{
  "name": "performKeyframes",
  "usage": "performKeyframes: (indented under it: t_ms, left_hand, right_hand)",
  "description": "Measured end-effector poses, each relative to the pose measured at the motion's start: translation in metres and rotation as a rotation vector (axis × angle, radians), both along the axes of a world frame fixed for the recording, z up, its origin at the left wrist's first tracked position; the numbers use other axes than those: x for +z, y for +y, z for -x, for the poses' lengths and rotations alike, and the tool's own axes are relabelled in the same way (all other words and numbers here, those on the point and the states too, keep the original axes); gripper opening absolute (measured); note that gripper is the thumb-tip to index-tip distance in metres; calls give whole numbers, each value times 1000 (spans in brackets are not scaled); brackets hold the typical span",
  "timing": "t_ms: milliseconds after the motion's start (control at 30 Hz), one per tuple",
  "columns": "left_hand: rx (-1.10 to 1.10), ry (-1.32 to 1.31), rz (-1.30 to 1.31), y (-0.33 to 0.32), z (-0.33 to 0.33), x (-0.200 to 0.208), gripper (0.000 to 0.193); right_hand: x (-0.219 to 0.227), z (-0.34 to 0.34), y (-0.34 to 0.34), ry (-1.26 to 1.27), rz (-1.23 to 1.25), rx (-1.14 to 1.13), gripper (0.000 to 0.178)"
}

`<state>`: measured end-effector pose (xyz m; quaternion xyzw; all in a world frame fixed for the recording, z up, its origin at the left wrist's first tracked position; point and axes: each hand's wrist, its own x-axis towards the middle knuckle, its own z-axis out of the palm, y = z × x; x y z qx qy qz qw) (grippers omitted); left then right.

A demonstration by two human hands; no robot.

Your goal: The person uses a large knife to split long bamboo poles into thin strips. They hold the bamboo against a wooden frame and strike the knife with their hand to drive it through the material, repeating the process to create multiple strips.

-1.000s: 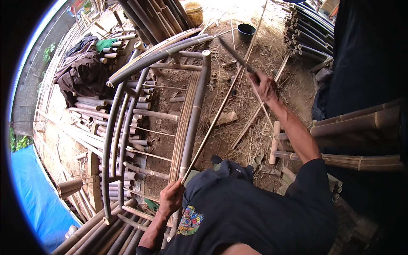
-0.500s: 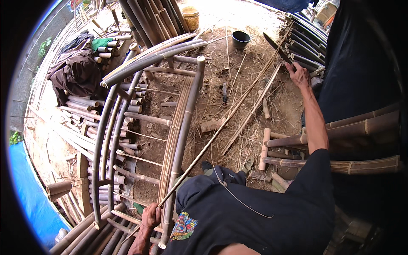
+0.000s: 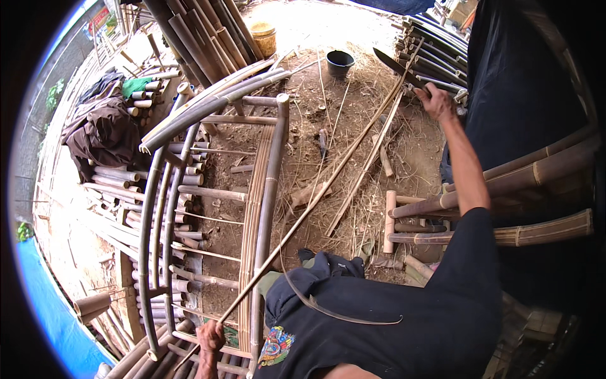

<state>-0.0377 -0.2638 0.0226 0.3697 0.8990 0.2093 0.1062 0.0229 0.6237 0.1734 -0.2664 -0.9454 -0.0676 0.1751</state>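
Left hand (image 3: 211,336), as I monitor remotely: low in my head view, left of centre, near bottom edge; fingers curled into firm fist, back of hand facing me. Left wrist (image 3: 207,360) below it, running off bottom edge. Right hand (image 3: 439,102): well apart, reached far forward and to right, fingers wrapped closed, hand bent leftward. Right forearm (image 3: 465,161) bare, slanting up and slightly left. Right upper arm (image 3: 470,246) clothed in black. Torso (image 3: 379,294) spread across lower centre.
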Motion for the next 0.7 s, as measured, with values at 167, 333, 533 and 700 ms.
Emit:
performKeyframes:
  t_ms: [167, 333, 533, 700]
  left_hand:
    - [78, 4, 46, 4, -3, -19, 37]
    - [-41, -20, -6, 19, 0, 11, 40]
    - [156, 68, 174, -110, -19, -11, 38]
    - [312, -305, 223, 13, 3, -16, 25]
  right_hand:
    - [19, 10, -29, 44, -7, 30, 63]
    - [16, -14, -31, -32, -153, 204, 64]
    - [100, -110, 92, 232, -141, -518, 87]
    - [133, -92, 48, 106, 266, -808, 97]
